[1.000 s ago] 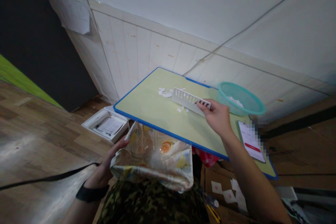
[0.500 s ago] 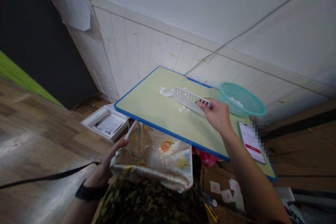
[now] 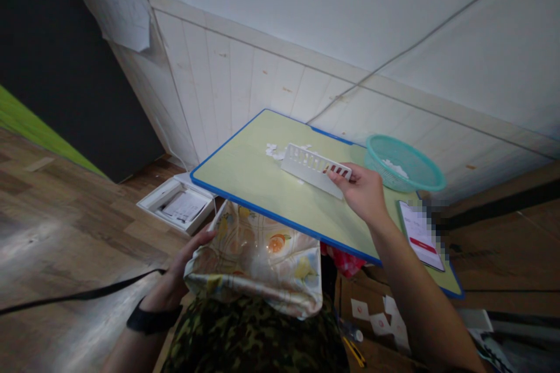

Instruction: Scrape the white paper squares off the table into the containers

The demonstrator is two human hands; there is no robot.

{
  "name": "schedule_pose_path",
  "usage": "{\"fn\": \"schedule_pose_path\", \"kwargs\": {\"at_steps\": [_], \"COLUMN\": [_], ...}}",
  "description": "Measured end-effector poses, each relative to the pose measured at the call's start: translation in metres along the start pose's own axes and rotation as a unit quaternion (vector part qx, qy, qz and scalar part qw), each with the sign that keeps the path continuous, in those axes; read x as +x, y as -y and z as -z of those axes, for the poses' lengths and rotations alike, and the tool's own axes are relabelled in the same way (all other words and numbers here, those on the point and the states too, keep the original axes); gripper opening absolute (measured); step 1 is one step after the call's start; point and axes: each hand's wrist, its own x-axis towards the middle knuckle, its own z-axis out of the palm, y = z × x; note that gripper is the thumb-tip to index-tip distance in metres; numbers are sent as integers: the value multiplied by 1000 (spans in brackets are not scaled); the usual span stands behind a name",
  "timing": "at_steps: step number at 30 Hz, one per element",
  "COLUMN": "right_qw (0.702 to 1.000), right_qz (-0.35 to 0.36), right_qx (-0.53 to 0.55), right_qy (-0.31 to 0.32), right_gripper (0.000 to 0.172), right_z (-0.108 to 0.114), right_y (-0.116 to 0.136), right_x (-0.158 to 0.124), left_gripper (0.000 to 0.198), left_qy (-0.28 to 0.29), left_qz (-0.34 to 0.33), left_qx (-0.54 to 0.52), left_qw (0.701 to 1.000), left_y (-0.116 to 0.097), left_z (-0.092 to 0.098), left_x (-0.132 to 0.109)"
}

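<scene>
My right hand (image 3: 365, 192) grips the near end of a white slotted plastic strip (image 3: 311, 167), which stands on its long edge on a pale green table with a blue rim (image 3: 258, 211). Behind the strip lie small white scraps (image 3: 275, 152). My left hand (image 3: 186, 259), with a black band on its wrist, is closed on the edge of a fruit-patterned plastic bag (image 3: 258, 265) held just under the table's near edge.
A teal mesh basket (image 3: 402, 164) with white bits stands at the table's back right. A phone (image 3: 420, 235) lies at the right. An open white box (image 3: 179, 206) rests on the wooden floor at the left. Paper scraps (image 3: 380, 317) lie below the table.
The strip has slid a little to the left across the table, and the loose white scraps in front of it are now hidden or swept along. My left hand and the bag stay put.
</scene>
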Motion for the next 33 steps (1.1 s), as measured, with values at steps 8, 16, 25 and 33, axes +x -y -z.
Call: {"fn": "schedule_pose_path", "kwargs": {"at_steps": [8, 16, 25, 33], "right_qw": [1000, 999, 1000, 999], "right_qz": [-11, -5, 24, 5], "right_qx": [7, 41, 11, 41], "right_qy": [13, 34, 7, 23], "right_gripper": [23, 24, 23, 27], "right_z": [0, -3, -11, -7], "right_y": [-1, 4, 5, 5], "right_x": [-3, 0, 13, 0], "left_gripper": [7, 10, 20, 3], "left_qy": [-39, -24, 21, -43], "left_qz": [-8, -3, -7, -26], "left_qx": [6, 0, -6, -2], "left_qw": [999, 1000, 1000, 999], "left_y": [-7, -2, 2, -7], "left_z": [-5, 1, 4, -7], "left_x": [-4, -4, 0, -9]}}
